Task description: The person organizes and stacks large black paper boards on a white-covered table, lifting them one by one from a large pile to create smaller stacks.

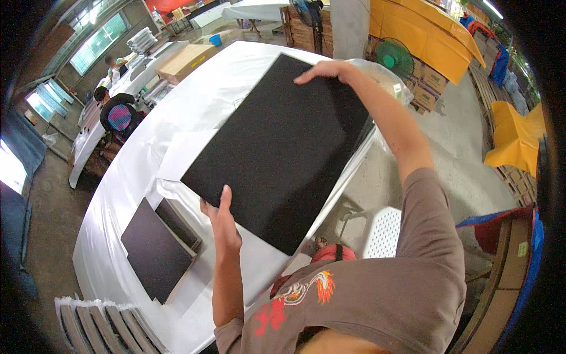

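A large, flat black rectangular board (277,147) spans the middle of the view above the white-covered table (230,71). At its near left edge my left hand (225,227) grips it, thumb on top and the other fingers mostly hidden beneath. My right hand (330,72) is closed over the far edge, fingertips on the black face. White sheet material (183,156) shows beside and under the board. To the left of my left hand, another dark board (156,251) lies on the table, partly over more dark pieces (177,221).
Strapped bundles of flat grey pieces (106,327) stand at the lower left. A white perforated stool (383,233) is beside the table on the right. A green fan (394,58) and cartons (429,82) stand beyond. Another person (118,112) sits at a far left table.
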Demonstrator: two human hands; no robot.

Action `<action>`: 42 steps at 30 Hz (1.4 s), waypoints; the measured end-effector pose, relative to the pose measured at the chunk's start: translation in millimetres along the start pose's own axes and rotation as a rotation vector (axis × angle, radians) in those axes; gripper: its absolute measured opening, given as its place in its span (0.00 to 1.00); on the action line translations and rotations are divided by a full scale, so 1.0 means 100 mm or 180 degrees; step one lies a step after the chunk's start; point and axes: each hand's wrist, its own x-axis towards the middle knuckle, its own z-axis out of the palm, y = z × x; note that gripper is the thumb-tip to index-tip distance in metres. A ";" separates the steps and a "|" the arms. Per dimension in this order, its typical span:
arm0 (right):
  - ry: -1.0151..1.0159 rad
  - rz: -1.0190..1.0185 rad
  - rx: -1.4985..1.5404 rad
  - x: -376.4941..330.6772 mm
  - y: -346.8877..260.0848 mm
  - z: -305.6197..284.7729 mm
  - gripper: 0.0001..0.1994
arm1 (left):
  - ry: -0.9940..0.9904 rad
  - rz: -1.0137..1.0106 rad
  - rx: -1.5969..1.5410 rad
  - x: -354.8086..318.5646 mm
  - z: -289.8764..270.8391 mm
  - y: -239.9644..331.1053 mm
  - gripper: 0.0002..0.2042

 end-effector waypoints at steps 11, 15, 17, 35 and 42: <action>-0.1014 0.0378 0.0245 0.46 0.94 -0.34 0.49 | 0.0241 -0.0298 -0.2112 0.14 0.18 -0.41 0.26; -0.0674 0.0328 -0.0098 0.48 0.92 -0.12 0.47 | 0.0330 -0.0346 -0.1568 0.11 0.25 -0.31 0.26; -0.0148 0.0122 -0.0207 0.35 0.76 -0.05 0.45 | 0.0374 -0.0365 -0.1337 0.09 0.29 -0.22 0.25; 0.0066 0.0042 -0.0315 -0.54 0.43 0.71 0.50 | 0.0450 -0.0106 -0.1082 -0.14 -0.90 -0.31 0.20; 0.0150 0.0230 0.0859 -0.97 -0.07 1.19 0.46 | 0.0303 0.0392 -0.1384 -0.45 -1.50 -0.51 0.22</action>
